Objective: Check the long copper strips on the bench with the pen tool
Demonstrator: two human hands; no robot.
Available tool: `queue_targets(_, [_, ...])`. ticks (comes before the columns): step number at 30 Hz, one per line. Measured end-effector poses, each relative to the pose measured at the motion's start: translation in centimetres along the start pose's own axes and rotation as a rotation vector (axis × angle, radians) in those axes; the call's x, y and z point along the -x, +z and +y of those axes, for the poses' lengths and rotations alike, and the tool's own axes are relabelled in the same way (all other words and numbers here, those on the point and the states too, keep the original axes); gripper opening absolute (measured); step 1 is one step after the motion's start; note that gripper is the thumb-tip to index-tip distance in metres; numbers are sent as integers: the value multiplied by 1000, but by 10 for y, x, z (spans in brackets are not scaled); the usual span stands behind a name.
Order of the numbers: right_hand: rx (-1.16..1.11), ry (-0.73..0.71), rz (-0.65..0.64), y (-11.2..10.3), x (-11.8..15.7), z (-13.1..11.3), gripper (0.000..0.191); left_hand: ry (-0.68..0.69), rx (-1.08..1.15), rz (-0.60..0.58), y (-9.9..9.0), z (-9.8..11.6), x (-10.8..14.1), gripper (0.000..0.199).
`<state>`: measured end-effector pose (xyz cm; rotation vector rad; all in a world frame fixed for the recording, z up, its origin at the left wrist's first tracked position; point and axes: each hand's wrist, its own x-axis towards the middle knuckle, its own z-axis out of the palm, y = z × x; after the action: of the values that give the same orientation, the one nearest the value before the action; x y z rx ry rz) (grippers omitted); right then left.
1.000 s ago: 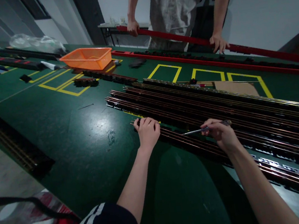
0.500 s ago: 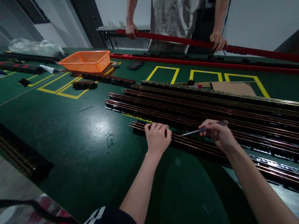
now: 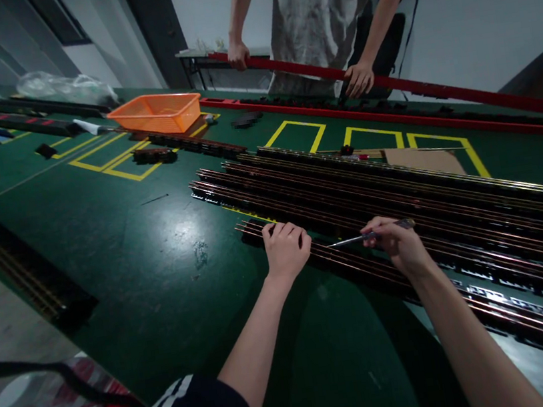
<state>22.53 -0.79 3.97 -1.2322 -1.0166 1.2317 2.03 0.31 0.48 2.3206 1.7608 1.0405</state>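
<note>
My left hand is closed around a long dark strip with copper-coloured rods, near its left end. The strip lies slanting across the table in front of me. In my right hand is a slim screwdriver, its metal shaft pointing left. Its tip meets the strip, or hovers just over it, a short way right of my left hand; actual contact I cannot make out. Directly behind lies a row of several similar dark strips with rods, side by side.
On the green table stand an orange basket and short brown pieces. A flat cardboard piece lies behind the strips. Another dark strip rests at the left edge. Opposite, a person holds a long red bar.
Across the table, the person's hand on the right side has slid left along the red bar. My own hands, the screwdriver and the strip look unmoved.
</note>
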Motion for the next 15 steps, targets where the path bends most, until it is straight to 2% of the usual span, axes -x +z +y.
queue_targets(6, [6,-2,-16,1,1,-1,10,5,-2,-10,-1,-4,-2,26])
queue_targets(15, [102,-26,-147,12,8,-4,12,-53,-57,43,-4,-18,-5,27])
